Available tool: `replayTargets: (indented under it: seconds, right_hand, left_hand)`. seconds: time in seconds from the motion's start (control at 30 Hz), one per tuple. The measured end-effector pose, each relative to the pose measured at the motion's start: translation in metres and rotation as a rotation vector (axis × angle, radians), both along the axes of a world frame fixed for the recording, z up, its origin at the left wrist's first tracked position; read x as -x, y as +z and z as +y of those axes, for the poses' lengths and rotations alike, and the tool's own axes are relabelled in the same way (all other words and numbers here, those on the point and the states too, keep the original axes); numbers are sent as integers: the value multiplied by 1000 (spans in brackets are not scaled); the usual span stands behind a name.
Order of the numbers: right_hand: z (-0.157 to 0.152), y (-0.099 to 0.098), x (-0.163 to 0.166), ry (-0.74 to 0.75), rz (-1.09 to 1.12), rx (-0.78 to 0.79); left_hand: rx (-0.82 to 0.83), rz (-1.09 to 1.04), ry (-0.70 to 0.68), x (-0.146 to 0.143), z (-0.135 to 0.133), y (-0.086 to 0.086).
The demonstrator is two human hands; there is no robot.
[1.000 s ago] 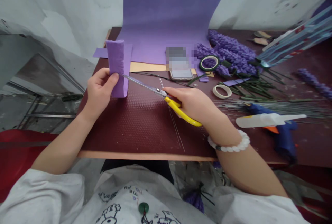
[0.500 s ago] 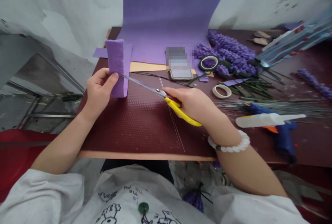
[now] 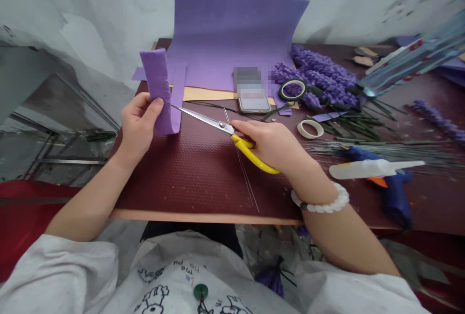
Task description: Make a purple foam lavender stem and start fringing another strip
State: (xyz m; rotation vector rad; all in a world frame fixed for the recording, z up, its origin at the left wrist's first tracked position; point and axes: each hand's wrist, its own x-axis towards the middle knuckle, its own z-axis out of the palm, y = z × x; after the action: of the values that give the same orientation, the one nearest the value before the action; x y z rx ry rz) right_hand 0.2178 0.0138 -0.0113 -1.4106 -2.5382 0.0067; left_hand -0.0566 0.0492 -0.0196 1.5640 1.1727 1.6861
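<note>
My left hand point(image 3: 140, 122) pinches a folded strip of purple paper point(image 3: 155, 69) between thumb and fingers, holding it upright above the left part of the table. The strip's lower end bends round and another length of it rises behind. In my right hand point(image 3: 278, 144) are scissors point(image 3: 250, 154) with yellow handles, pointing left. Their blades look closed or nearly so, and the tip is just beside the strip's right edge, near my left thumb. Two thin wires point(image 3: 247, 178) lie on the table under the scissors.
A large purple sheet point(image 3: 232, 28) leans on the wall behind a phone point(image 3: 254, 103). To the right are purple flower bunches point(image 3: 327, 71), green tape point(image 3: 292, 90), a pale tape roll point(image 3: 310, 129), a white glue bottle point(image 3: 359, 168), a blue glue gun point(image 3: 395, 197) and many wires.
The scissors' tip has come away from the strip a little, to the right. My left hand has tilted the strip's top to the left.
</note>
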Motion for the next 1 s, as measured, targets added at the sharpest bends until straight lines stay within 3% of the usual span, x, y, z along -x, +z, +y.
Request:
replayTargets:
  seconds: [0.2,0.6,0.8,1.0]
  right_hand:
    - [6,-5,0,63,167,-13]
    - [14,-9,-3,-66,336,-212]
    - [12,-6,-3,-56,332,-112]
    - [12,-11,0,5,259,-53]
  left_hand:
    - [-26,1,47,1,3,-1]
    - [56,8,-54,-5,-6,5]
    - [100,14,-103,-6,-10,4]
    - [17,15,-53,-7,-9,4]
